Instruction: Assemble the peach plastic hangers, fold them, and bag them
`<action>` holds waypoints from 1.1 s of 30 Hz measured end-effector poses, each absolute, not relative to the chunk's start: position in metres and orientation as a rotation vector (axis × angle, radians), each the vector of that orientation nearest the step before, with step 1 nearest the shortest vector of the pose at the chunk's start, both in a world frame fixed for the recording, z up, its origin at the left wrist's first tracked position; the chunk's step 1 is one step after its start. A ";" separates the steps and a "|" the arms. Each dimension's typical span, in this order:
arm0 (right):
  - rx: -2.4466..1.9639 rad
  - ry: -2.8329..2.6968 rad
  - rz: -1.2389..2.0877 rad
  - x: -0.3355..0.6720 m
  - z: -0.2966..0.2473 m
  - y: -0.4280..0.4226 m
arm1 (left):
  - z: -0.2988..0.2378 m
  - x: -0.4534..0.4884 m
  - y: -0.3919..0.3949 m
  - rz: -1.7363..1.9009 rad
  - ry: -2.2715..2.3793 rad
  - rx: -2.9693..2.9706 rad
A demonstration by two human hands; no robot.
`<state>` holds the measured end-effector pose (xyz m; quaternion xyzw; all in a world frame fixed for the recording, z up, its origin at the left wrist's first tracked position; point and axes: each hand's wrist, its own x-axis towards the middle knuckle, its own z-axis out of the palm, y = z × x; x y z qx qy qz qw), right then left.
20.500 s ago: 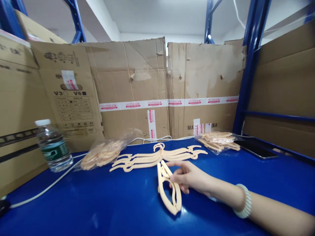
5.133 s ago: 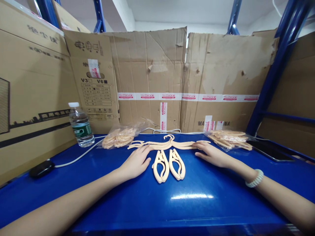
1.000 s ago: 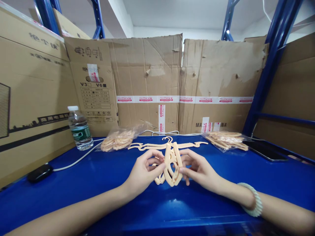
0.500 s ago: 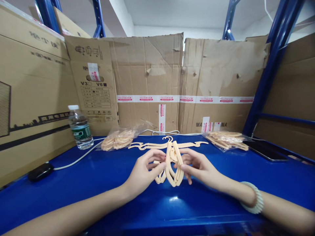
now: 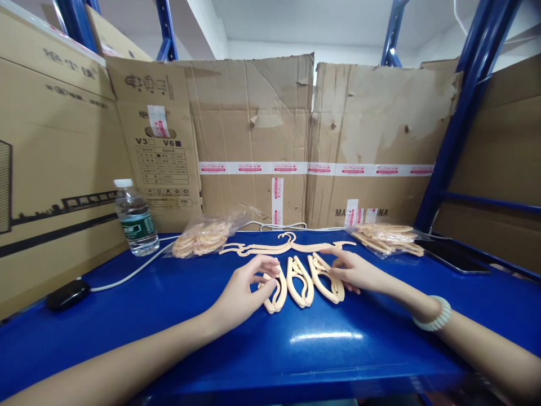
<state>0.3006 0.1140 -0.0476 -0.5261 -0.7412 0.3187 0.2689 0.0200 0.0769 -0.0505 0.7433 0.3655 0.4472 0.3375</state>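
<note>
Three folded peach plastic hangers lie side by side on the blue table (image 5: 321, 344): a left one (image 5: 274, 293), a middle one (image 5: 299, 282) and a right one (image 5: 325, 277). My left hand (image 5: 244, 287) rests by the left hanger, fingers curled loosely and apart, tips touching it. My right hand (image 5: 355, 272) lies with fingers stretched over the right hanger's outer side. Behind them lies a stack of unfolded hangers (image 5: 287, 246).
A bag of hangers (image 5: 203, 237) lies at the back left, another bag (image 5: 386, 235) at the back right. A water bottle (image 5: 135, 219), a white cable (image 5: 127, 273) and a black mouse (image 5: 67, 294) are on the left, a dark tablet (image 5: 452, 255) on the right. Cardboard boxes (image 5: 253, 135) wall the table.
Both hands held a folded hanger upright between them. It now lies flat as the right one of three, and the hands have moved apart and lowered.
</note>
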 end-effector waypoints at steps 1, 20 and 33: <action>-1.417 -2.086 0.742 0.299 -0.048 0.113 | -0.050 0.020 0.076 1.154 0.954 1.964; -1.043 -2.688 0.416 0.305 -0.026 0.091 | -0.044 0.011 0.061 0.682 0.821 2.658; -1.010 -2.654 0.299 0.293 -0.037 0.093 | -0.043 0.006 0.060 0.269 0.910 2.640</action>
